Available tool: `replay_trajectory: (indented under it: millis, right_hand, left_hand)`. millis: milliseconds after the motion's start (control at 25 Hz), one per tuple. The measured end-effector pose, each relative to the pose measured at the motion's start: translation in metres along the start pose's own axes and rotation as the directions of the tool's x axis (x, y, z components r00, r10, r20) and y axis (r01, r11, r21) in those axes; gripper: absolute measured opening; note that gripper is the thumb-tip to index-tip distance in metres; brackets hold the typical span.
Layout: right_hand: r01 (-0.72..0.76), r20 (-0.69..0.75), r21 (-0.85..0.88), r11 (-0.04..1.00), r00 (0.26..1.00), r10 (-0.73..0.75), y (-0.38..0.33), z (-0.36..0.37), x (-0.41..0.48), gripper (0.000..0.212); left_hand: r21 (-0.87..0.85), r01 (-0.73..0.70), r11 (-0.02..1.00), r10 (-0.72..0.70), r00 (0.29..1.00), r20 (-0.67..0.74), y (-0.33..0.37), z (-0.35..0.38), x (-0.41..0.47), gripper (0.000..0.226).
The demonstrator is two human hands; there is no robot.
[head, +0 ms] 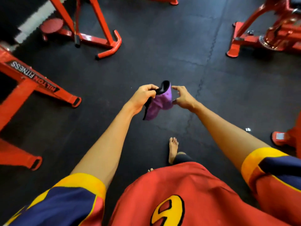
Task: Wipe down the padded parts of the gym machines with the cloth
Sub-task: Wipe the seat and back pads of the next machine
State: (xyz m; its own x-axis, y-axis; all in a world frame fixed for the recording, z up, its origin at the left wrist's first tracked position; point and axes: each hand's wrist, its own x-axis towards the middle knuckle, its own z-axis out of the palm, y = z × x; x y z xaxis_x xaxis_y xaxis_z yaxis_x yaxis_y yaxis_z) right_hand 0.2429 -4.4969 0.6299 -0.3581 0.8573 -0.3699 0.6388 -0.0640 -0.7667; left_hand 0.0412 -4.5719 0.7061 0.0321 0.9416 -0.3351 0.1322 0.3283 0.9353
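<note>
— Two hands out front, so which one actually has the cloth?

— My left hand. Its fingers are pinched tight on the black hem at the cloth's upper left corner. The rest hangs down from that pinch, long side running back toward me, purple face turned to the right. It is in the air over the black floor mats, between my two hands.

— And the other?

— My right hand sits just beside the cloth's right edge, fingers spread, thumb apart from them, gripping nothing. The thumb tip is at the lower purple edge; I can't tell whether it touches.

— What does the next move hang on?

— The loose edge lies straight to the left of my right hand, nearer to it than to anything else, so I'd judge that hand should take it and open or fold the cloth. Both arms reach forward almost straight, palms facing each other.

— Any pad in reach?

— None that I can see. A red machine frame stands well apart on my left.
</note>
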Motion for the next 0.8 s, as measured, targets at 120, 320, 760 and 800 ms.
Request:
replay_trajectory:
  millis: [120,320,760,800]
  right_hand:
    - [0.037,0.000,0.142,0.989,0.999,-0.037,-0.001,-0.052,0.054,0.033]
    - [0.072,-0.186,0.438,0.896,0.982,0.012,-0.002,-0.149,0.141,0.015]
    - [0.075,-0.507,0.528,0.846,0.827,0.243,0.050,-0.318,0.246,0.009]
    - [0.067,-0.492,0.538,0.840,0.835,0.248,0.058,-0.328,0.257,0.020]
  left_hand:
    - [-0.187,-0.015,0.982,0.023,0.999,0.041,0.044,-0.021,0.086,0.028]
    - [-0.343,0.227,0.911,-0.125,0.947,0.295,0.050,-0.009,0.233,0.074]
    - [-0.004,0.162,0.987,-0.148,0.909,0.389,0.119,0.086,0.486,0.021]
    - [-0.048,0.161,0.986,-0.132,0.919,0.372,0.126,0.095,0.513,0.020]
